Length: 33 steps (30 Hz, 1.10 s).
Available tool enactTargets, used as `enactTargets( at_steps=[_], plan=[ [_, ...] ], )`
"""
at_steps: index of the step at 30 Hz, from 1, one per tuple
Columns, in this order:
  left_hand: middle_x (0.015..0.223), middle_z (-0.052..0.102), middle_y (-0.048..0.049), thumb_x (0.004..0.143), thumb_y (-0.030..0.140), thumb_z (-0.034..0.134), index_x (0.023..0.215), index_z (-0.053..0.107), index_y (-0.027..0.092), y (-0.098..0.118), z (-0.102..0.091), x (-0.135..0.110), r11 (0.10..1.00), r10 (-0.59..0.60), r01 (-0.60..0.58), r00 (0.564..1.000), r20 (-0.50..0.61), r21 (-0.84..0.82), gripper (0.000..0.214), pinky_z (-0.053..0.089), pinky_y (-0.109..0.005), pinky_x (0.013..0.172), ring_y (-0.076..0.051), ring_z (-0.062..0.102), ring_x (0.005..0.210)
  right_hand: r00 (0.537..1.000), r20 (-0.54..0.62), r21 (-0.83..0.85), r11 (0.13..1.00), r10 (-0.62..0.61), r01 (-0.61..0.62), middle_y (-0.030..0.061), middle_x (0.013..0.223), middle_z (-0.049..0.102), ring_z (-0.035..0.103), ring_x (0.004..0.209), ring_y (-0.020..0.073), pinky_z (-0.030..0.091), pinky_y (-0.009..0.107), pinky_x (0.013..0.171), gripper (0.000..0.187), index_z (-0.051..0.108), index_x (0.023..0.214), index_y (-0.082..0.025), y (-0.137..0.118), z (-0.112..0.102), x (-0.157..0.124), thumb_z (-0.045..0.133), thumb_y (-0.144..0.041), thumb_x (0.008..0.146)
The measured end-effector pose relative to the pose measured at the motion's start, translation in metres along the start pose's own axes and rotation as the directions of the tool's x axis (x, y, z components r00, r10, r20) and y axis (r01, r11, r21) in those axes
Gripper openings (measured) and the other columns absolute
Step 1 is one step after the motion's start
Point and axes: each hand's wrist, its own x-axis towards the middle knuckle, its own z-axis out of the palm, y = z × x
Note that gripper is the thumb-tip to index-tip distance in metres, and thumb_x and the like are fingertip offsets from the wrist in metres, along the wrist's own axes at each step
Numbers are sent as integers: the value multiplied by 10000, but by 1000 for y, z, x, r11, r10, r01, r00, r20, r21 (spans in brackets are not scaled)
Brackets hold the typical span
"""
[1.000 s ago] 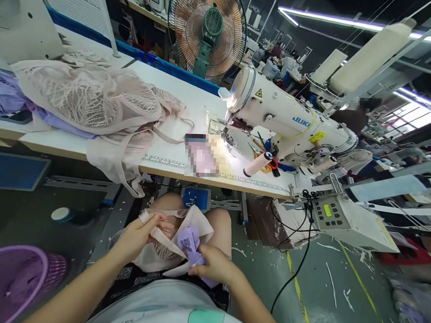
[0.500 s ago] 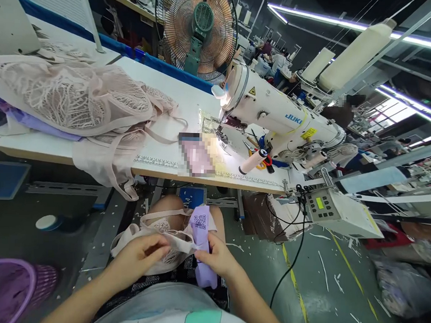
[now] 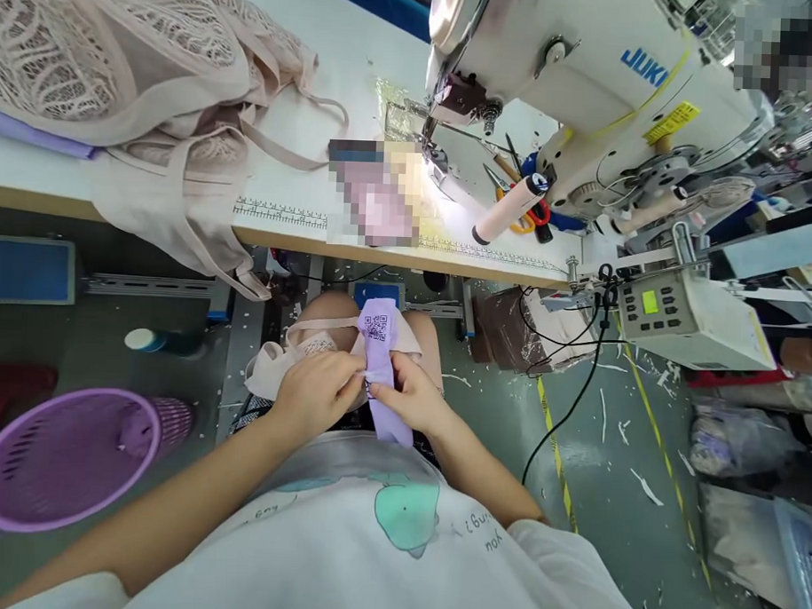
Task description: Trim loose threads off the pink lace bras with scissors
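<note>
Over my lap, my left hand (image 3: 318, 392) and my right hand (image 3: 409, 398) meet, both with fingers closed. Between them they pinch a purple label strip (image 3: 379, 350) with a QR code, held against a beige lace garment (image 3: 290, 364) that lies across my knees. The strip stands up above my fingers and hangs down below my right hand. A beige strap of the garment runs over my left knee.
A white JUKI sewing machine (image 3: 587, 89) stands on the white table (image 3: 296, 185), with a pink thread cone (image 3: 509, 210) and scissors beside it. A pile of beige lace garments (image 3: 121, 72) hangs over the table's left edge. A purple basket (image 3: 61, 457) sits on the floor at left. A control box (image 3: 685, 314) hangs at right.
My view has tilted down and moved closer to the table. My hands have come together on the purple strip, which now stands upright between them.
</note>
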Motion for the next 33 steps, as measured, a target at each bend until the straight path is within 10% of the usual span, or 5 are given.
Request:
enactTargets(
  at_steps=[13, 18, 23, 33],
  plan=[
    [864, 616, -64, 752, 166, 400, 838, 485, 193, -6, 7, -4, 1000, -13, 15, 968, -253, 6, 124, 450, -301, 680, -195, 585, 833, 992, 126, -282, 959, -9, 44, 34, 873, 580, 542, 751, 136, 459, 293, 694, 418, 426, 1124, -153, -7, -5, -2, 553, -253, 738],
    [801, 625, -49, 761, 214, 414, 843, 470, 192, -9, 5, -6, 995, -87, 78, 978, -190, -55, 102, 456, -296, 646, -188, 599, 743, 909, -146, -494, 825, -391, 276, 88, 1031, 545, 520, 928, 183, 431, 362, 836, 384, 487, 1124, -202, -14, -3, -10, 565, -313, 765],
    [843, 629, -64, 761, 207, 400, 854, 481, 191, 0, 6, -8, 996, -56, 48, 994, -98, -76, 125, 465, -314, 690, -198, 597, 784, 846, 10, -648, 641, -533, 411, 51, 837, 565, 513, 814, 166, 433, 316, 736, 180, 641, 900, -240, -21, -2, -9, 481, -282, 829],
    [834, 620, -68, 773, 186, 380, 885, 477, 181, -2, 10, -15, 996, -44, 37, 996, -82, -78, 148, 471, -316, 668, -203, 601, 780, 766, -256, -388, 789, -589, 477, 15, 734, 470, 482, 724, 139, 411, 281, 660, 126, 513, 715, -203, -37, -7, -18, 456, -251, 817]
  ],
)
